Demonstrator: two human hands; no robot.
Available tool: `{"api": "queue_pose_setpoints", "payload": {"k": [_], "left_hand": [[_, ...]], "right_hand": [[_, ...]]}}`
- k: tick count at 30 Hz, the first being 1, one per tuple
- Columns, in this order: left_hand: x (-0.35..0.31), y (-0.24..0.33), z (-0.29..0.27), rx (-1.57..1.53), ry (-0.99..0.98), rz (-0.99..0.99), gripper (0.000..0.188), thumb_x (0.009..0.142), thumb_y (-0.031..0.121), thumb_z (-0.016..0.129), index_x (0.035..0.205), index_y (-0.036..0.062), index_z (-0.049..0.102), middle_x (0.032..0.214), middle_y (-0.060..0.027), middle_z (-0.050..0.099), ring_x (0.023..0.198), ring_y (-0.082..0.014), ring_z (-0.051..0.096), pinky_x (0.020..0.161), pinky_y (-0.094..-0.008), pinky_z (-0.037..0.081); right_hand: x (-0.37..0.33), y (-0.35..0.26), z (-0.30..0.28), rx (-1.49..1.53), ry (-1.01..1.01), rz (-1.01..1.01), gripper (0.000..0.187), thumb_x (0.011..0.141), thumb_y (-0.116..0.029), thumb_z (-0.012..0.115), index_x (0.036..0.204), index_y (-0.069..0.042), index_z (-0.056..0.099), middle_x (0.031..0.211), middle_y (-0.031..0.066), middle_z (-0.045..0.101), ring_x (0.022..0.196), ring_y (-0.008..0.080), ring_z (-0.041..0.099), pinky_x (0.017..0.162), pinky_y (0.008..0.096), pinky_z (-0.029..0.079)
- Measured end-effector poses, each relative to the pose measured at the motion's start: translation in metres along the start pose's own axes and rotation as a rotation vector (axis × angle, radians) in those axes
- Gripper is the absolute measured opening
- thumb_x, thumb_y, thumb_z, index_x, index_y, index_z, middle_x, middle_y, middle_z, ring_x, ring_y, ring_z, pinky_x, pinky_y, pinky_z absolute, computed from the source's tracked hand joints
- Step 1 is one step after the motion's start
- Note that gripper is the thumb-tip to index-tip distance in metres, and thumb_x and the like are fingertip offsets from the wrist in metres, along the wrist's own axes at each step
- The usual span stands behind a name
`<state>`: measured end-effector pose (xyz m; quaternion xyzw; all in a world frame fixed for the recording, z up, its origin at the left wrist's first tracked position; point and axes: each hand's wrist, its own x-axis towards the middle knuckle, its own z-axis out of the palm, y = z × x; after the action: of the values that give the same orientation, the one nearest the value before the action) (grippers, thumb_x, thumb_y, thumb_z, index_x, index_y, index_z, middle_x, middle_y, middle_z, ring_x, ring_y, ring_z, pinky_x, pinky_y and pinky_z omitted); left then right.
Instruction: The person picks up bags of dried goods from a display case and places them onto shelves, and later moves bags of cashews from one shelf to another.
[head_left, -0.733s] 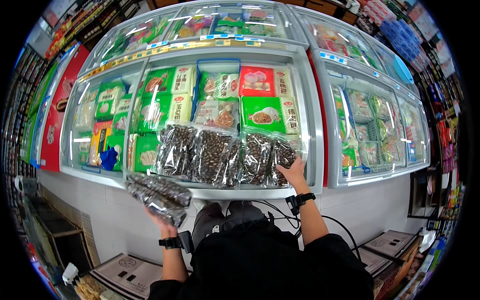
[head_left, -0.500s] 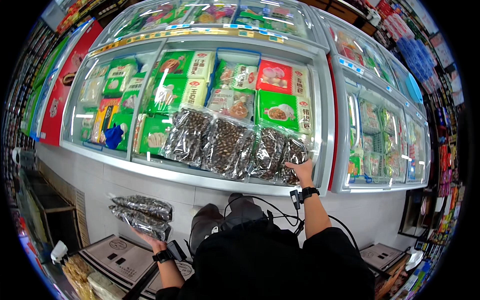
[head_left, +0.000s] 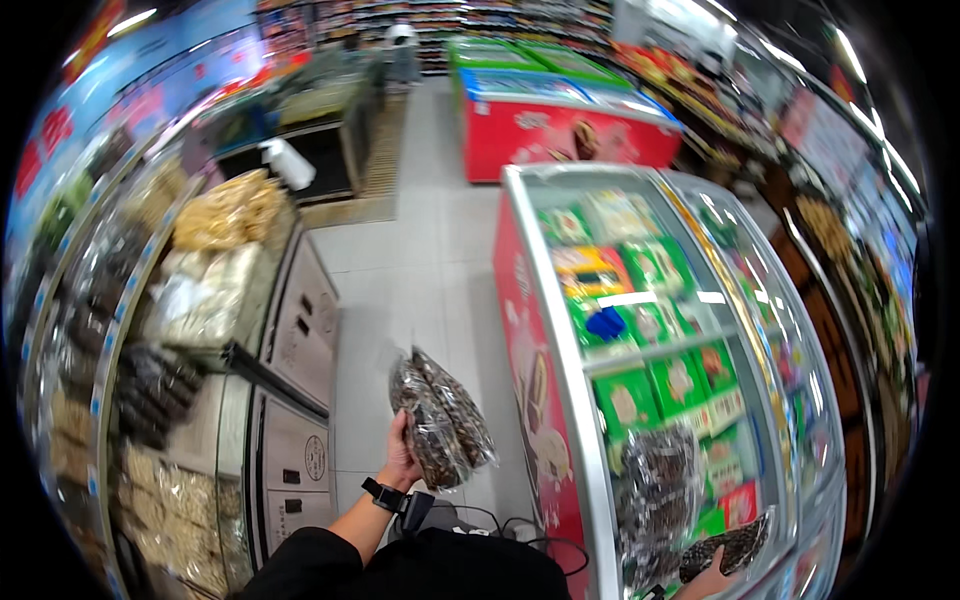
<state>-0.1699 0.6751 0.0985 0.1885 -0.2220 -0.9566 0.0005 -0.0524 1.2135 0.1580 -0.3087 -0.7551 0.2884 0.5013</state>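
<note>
Two clear plastic bags of small, dark brown dried goods (head_left: 440, 420) are held up over the aisle floor; my left hand (head_left: 401, 457) is closed round their lower left side. At the lower right my right hand (head_left: 708, 578) grips another bag of the same kind (head_left: 735, 545), its fingers partly hidden, above the chest freezer (head_left: 578, 400). More such bags (head_left: 658, 490) lie at the freezer's near end, over green and red packs of frozen food (head_left: 680, 385). The exact kind of dried goods cannot be made out.
To the left stands a shelf with bagged dried foods (head_left: 225, 210) above pale cabinets (head_left: 300, 325). A tiled aisle (head_left: 400, 290) runs between it and the freezer. Farther off are a red chest freezer (head_left: 570, 140), dark tanks (head_left: 330, 120) and a person (head_left: 402, 55).
My view has swung left, along the aisle. The left hand still carries its two bags, now held more upright. My right hand has lifted a bag off the row on the freezer.
</note>
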Motion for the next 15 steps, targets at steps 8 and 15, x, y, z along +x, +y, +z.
{"api": "queue_pose_setpoints", "payload": {"k": [8,15], "left_hand": [[-0.059,0.142,-0.062,-0.054,-0.082,0.234,0.053,0.079,0.036,0.064,0.118,0.0022,0.055,0.109,-0.0128,0.064,0.096,-0.0255,0.063,0.087,-0.0426,0.051],[-0.119,0.188,-0.113,-0.017,0.144,0.455,0.058,0.079,0.038,0.062,0.121,-0.0014,0.053,0.113,-0.0143,0.063,0.103,-0.0273,0.062,0.094,-0.0425,0.048]], "right_hand": [[-0.066,-0.213,0.214,0.974,-0.703,0.52,0.051,0.085,-0.013,0.067,0.129,0.001,0.045,0.12,0.0137,0.056,0.099,0.0261,0.06,0.083,0.0396,0.053],[-0.22,-0.396,0.311,1.214,-1.375,0.463,0.045,0.089,-0.011,0.06,0.131,-0.004,0.044,0.124,0.0113,0.054,0.109,0.0252,0.057,0.095,0.0391,0.047]]}}
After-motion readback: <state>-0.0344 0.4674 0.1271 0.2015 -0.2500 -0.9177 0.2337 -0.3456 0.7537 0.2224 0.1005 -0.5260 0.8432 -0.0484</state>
